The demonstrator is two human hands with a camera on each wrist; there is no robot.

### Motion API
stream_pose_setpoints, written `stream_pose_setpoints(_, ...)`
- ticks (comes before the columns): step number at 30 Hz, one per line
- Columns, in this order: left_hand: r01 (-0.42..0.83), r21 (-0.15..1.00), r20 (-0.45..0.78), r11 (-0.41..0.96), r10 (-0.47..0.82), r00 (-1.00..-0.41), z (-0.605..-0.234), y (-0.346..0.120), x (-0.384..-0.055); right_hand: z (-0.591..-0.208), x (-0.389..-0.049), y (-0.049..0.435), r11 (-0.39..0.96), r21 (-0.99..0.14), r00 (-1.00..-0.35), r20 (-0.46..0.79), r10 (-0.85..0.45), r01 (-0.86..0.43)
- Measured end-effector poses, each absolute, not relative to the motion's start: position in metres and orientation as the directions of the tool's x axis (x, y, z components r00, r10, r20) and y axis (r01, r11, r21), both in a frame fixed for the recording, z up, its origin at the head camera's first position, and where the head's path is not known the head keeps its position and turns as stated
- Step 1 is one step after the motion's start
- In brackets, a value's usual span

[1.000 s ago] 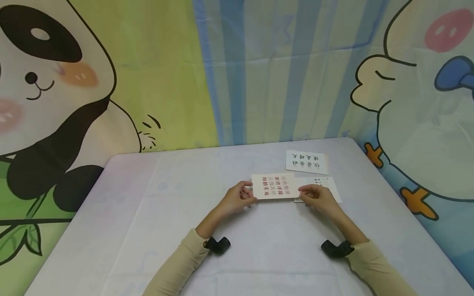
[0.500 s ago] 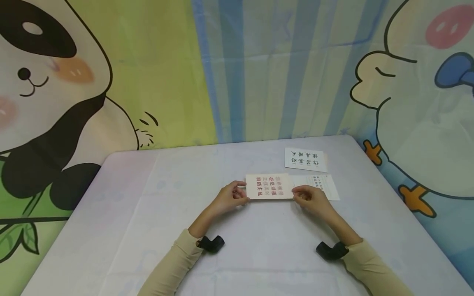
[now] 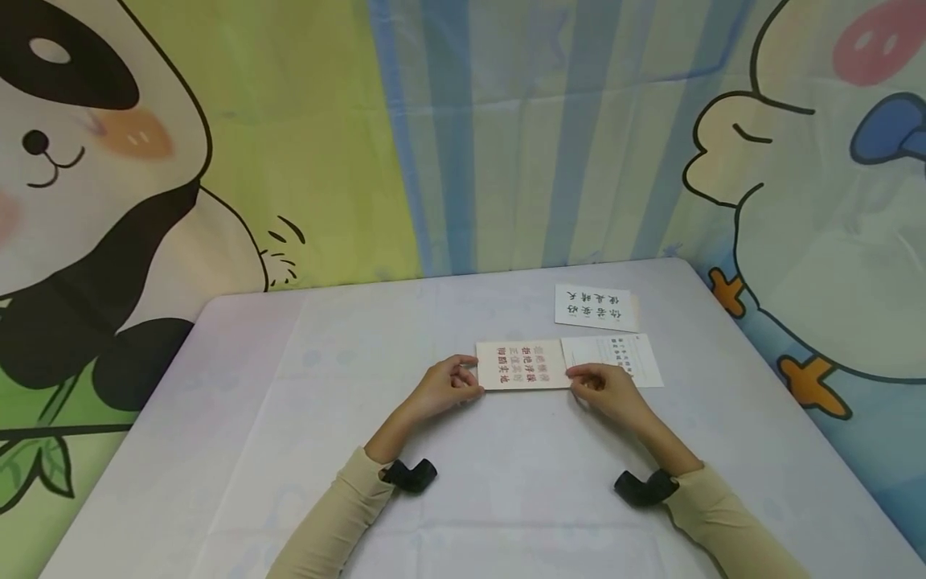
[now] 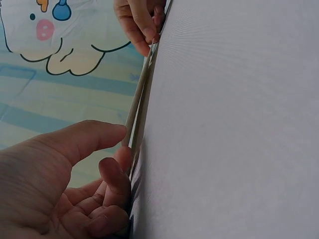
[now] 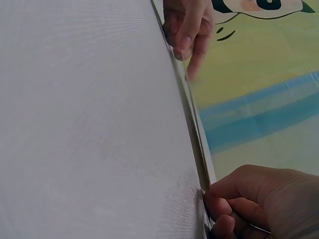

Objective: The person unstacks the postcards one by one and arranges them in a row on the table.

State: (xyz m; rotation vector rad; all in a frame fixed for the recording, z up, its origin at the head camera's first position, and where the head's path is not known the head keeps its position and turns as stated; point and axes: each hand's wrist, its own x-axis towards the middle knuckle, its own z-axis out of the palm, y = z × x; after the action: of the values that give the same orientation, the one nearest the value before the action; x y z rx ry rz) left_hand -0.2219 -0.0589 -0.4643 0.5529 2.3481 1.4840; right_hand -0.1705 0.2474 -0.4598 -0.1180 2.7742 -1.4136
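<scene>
In the head view, a cream card (image 3: 524, 366) with rows of red and faint grey characters lies low over the table, nearly flat. My left hand (image 3: 444, 383) pinches its left edge between thumb and fingers. At its lower right corner, my right hand (image 3: 608, 392) grips it the same way. Both wrist views show the card edge-on, as a thin strip (image 4: 135, 117) close to the tabletop, with a hand at each end. Just right of the cream card, a white card (image 3: 629, 358) with small dark print lies partly behind my right hand.
Behind these lies another white card (image 3: 596, 307) with large black characters, a pale edge showing at its right. A white cloth covers the table (image 3: 347, 450). A cartoon-printed curtain (image 3: 506, 145) hangs along the back edge. Each wrist carries a black device (image 3: 411, 476).
Both hands have shifted the cream card slightly left and lowered it toward the table. More of the white card on the right now shows. The head view has tilted a little.
</scene>
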Motion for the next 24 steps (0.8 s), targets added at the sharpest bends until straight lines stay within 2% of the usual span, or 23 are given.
stream_pose_setpoints(8, 0.193, 0.877, -0.040, 0.440, 0.466, -0.884, -0.4634, -0.0582, -0.2221, -0.4631, -0.1701, 0.2486, 0.584, -0.807, -0.995, 0.047, -0.083, -0.087)
stream_pose_setpoints(24, 0.197, 0.884, -0.028, 0.424, 0.469, -0.883, -0.4685, -0.0618, -0.2234, -0.4678, -0.1695, 0.2473, 0.605, -0.790, -0.995, 0.062, -0.082, -0.099)
